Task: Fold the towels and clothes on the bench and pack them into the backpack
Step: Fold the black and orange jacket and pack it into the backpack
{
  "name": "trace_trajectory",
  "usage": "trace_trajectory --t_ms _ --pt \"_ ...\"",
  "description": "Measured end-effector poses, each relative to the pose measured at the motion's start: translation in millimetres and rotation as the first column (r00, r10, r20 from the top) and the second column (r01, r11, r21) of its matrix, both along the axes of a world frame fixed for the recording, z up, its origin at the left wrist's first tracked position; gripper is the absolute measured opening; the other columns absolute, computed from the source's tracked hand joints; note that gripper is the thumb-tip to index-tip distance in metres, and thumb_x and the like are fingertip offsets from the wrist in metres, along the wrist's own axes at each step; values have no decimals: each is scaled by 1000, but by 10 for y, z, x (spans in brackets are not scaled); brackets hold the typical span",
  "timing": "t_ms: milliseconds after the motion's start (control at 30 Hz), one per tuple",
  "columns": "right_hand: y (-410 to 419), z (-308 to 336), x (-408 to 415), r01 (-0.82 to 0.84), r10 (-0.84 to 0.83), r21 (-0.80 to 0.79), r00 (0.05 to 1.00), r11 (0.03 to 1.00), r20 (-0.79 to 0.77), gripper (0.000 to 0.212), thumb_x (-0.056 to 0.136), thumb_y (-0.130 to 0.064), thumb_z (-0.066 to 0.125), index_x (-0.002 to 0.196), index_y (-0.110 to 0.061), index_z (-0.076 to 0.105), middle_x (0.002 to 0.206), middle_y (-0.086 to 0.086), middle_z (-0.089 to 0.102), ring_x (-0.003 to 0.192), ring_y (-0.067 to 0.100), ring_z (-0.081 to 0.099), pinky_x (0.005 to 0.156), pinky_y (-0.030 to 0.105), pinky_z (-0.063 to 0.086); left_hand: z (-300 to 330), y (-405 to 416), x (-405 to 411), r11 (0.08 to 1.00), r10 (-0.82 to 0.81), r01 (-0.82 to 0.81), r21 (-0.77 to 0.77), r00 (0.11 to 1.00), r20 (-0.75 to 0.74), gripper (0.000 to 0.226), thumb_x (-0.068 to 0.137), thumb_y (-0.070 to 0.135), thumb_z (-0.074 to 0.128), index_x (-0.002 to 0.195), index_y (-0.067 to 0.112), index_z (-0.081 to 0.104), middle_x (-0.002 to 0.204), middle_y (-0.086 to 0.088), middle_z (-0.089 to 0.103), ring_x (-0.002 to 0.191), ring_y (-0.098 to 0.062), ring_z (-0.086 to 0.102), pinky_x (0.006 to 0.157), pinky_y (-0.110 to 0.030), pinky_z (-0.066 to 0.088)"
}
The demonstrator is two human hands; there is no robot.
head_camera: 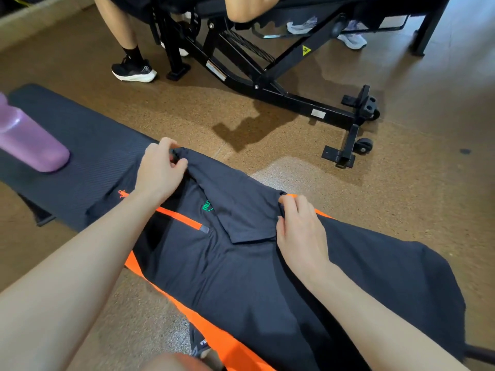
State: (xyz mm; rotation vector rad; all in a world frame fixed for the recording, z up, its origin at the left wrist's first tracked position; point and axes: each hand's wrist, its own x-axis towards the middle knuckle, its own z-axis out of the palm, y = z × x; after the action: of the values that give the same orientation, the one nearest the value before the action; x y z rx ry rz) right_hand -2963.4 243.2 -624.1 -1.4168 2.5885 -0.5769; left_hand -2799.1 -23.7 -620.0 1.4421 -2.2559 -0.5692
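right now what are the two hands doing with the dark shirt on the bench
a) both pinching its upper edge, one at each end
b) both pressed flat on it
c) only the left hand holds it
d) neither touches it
a: the left hand pinches one corner of the dark shirt at the far edge, and the right hand pinches the other end, each with a curled-finger grip.

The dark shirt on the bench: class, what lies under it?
Under the dark shirt an orange cloth shows along the near edge, lying on the bench. How far it reaches beneath is covered.
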Motion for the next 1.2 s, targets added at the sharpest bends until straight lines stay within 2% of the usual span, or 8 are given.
trace_trajectory --t_ms 200,400,533,667,800,867,1000,1200 --pt "-31 47 -77 -30 43 -84 986 996 164 27 90 12 46 109 -3 57 106 11 51 97 32 52 82 46 47 -45 457 -10 942 -334 331 51 916 221 36 96 46 56 128 30 57 116 0 43 102 -23 58 87 -41 52" --pt "-78 51 -221 -34 28 66 995 997 92 25 93 2 46 115 -5 56 113 11 48 106 31 46 88 41 43 -111 635 -68 947 -304 315 60 819 487 63 106 47 35 161 18 23 158 -13 25 137 -34 31 110 -44 37" --pt "12 200 -39 -112 114 37 990 993 -84 30 93 -6 50 123 -10 56 117 9 51 104 30 47 88 39 42 40 774 92 962 -219 194 192 968 121 60 105 41 43 160 23 24 159 -9 25 142 -31 29 113 -46 33" --pt "314 347 626 -318 320 -56 947 946 33 30 90 -5 54 119 -10 62 113 8 57 99 31 53 84 44 46 99 1003 644 988 146 -141 61 984 -104 33 98 28 54 128 14 48 126 -11 46 105 -30 56 92 -44 45" --pt "665 271 1323 -537 537 -23 841 843 63 29 88 -10 53 115 -13 59 106 6 54 92 30 51 79 43 46 -52 1154 1358 623 767 -618 479 602 -221 24 93 17 51 112 3 52 114 -21 61 103 -40 63 85 -42 50" --pt "772 198 1541 -618 617 67 786 783 45 33 86 -15 55 119 -16 54 108 5 51 95 29 49 79 41 45 -181 1374 1595 419 866 -507 753 473 -164 13 95 15 47 106 10 53 97 -17 57 75 -27 62 66 -34 47" --pt "840 93 1630 -635 649 176 760 753 -39 43 76 -13 62 117 -18 51 116 3 49 106 28 47 81 38 43 -389 1737 1696 370 740 -241 897 660 -128 70 88 -3 50 140 42 36 79 -7 50 59 -12 36 63 -30 30" --pt "854 35 1636 -608 620 164 784 777 -33 48 65 -8 69 110 -16 59 119 3 52 109 28 51 81 36 47 -422 1539 1586 444 746 -91 891 589 -312 110 74 -12 56 155 49 13 143 6 56 130 -19 51 117 -55 28"
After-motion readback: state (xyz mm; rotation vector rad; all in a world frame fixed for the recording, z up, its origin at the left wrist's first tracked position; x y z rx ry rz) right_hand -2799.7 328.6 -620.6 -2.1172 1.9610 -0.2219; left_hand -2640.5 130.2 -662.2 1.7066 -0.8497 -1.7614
